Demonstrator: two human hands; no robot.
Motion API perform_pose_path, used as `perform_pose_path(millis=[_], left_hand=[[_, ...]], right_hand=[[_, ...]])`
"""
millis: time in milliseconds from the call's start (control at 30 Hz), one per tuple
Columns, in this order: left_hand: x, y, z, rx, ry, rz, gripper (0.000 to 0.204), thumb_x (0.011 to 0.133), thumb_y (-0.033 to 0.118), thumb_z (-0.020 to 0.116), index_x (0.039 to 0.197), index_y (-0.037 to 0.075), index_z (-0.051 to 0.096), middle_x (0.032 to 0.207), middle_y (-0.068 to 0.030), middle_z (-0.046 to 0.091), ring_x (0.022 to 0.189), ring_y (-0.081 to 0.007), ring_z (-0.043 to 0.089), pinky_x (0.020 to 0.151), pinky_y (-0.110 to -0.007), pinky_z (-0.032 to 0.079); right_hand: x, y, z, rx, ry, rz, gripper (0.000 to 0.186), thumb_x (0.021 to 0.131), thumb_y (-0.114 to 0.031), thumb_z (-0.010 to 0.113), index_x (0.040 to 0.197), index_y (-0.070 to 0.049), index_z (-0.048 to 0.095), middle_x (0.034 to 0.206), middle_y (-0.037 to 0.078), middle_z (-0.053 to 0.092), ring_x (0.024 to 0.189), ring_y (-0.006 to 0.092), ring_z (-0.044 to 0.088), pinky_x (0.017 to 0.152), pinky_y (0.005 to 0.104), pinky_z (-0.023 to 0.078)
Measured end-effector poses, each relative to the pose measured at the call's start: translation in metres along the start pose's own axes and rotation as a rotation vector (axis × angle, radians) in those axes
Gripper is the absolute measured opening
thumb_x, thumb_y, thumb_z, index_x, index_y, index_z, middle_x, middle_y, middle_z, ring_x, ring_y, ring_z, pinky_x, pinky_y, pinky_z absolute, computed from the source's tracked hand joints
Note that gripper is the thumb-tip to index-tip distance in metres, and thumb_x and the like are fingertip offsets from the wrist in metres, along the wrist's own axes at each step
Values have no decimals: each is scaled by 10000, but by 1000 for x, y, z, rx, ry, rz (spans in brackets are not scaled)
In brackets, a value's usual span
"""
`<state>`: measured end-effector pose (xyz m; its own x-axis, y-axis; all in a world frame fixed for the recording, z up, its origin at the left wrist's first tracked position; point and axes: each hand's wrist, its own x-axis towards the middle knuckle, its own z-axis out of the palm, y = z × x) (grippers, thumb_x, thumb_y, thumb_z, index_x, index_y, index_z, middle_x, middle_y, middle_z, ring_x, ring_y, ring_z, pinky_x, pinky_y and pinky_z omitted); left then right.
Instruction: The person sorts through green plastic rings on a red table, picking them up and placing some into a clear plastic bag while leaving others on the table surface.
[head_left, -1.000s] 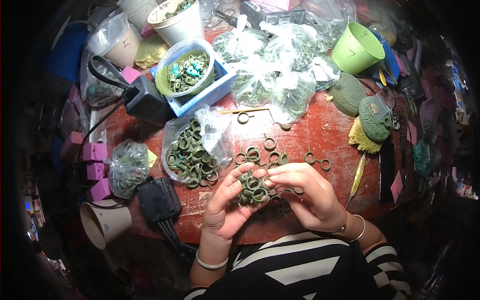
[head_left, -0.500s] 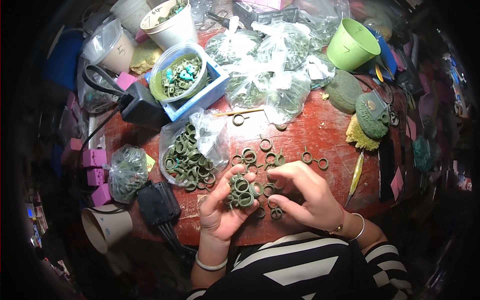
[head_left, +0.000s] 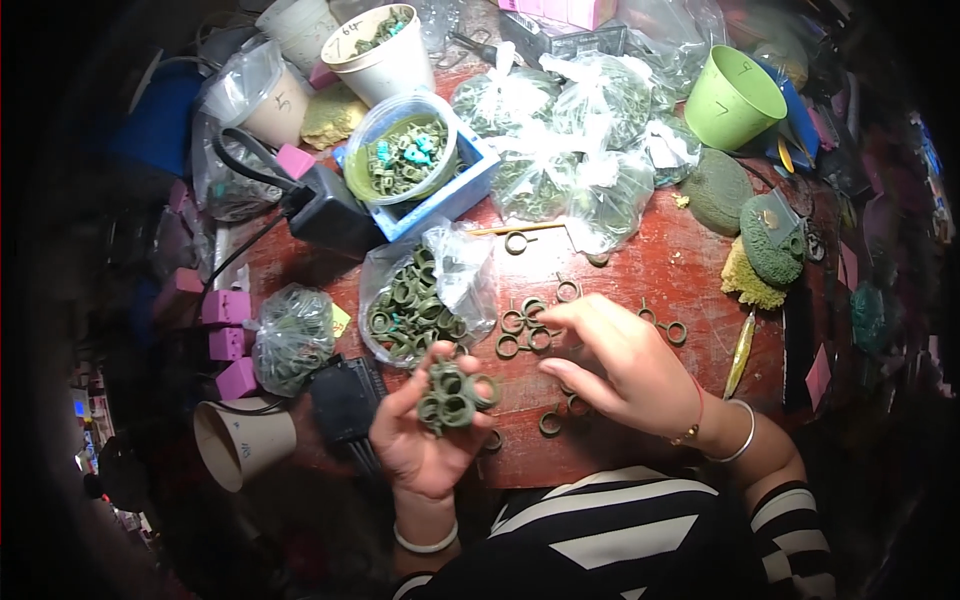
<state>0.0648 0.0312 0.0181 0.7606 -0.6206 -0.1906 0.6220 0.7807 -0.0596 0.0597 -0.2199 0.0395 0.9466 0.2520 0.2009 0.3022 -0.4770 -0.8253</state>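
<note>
On the upturned palm of my left hand (head_left: 415, 460) rests a bunch of dark green rings (head_left: 453, 398), held by the curled fingers. My right hand (head_left: 640, 372) hovers over the red table, thumb and index finger apart with nothing visible between them. Close to its fingertips lie several loose green rings (head_left: 508, 346), some with a short stem sticking out. A few more, such as a single ring (head_left: 550, 423), lie under or beside this hand. Beyond my left hand is an open clear bag (head_left: 470, 265) spilling similar rings.
A blue tray (head_left: 440, 205) with a tub of green and turquoise pieces stands farther back, beside knotted clear bags (head_left: 605, 190). At the right are a green cup (head_left: 735, 100), round green pads (head_left: 722, 190) and a yellow-handled tool (head_left: 740, 355). A beige cup (head_left: 245, 445) lies tipped at the left.
My left hand has moved a little left and down, away from the loose rings, with its bunch. My right hand stays over the loose rings. The whole view has shifted slightly.
</note>
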Motion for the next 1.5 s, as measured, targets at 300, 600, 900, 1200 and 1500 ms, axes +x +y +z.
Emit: perform_pose_path(millis=[300,600,900,1200,1500], left_hand=[[-16,35,14,143,203,351,471,968,147,541,1417,18,491,1378,-182,542,1301,-343,499,1082,-489,459],[-5,34,20,189,172,353,447,943,92,515,1362,-63,512,1308,-248,609,1290,-324,554,1128,-523,433],[-2,31,22,190,255,360,448,967,77,485,1383,-88,471,1365,-229,580,1352,-328,499,1198,-539,352],[13,23,26,201,347,323,512,942,46,497,1430,-70,397,1417,-289,490,1367,-427,459,1190,-558,362],[22,18,34,214,301,288,595,957,73,469,1497,-97,289,1471,-328,408,1424,-471,360,1236,-564,267]], right_hand=[[69,6,38,-439,-69,-229,433,888,-226,683,1275,-66,569,1002,170,613,882,331,644,742,424,543],[46,11,13,-153,145,-141,171,846,-131,775,938,-34,669,848,86,643,748,229,643,650,342,519],[35,6,10,141,129,18,215,816,-150,768,958,-46,645,947,127,614,863,302,606,772,398,496],[65,4,24,-586,90,-286,452,753,-98,788,1153,-2,600,1216,196,584,1129,376,567,958,454,472],[52,11,24,126,331,-75,145,843,-70,707,969,-25,650,908,92,645,852,247,611,740,352,490]])
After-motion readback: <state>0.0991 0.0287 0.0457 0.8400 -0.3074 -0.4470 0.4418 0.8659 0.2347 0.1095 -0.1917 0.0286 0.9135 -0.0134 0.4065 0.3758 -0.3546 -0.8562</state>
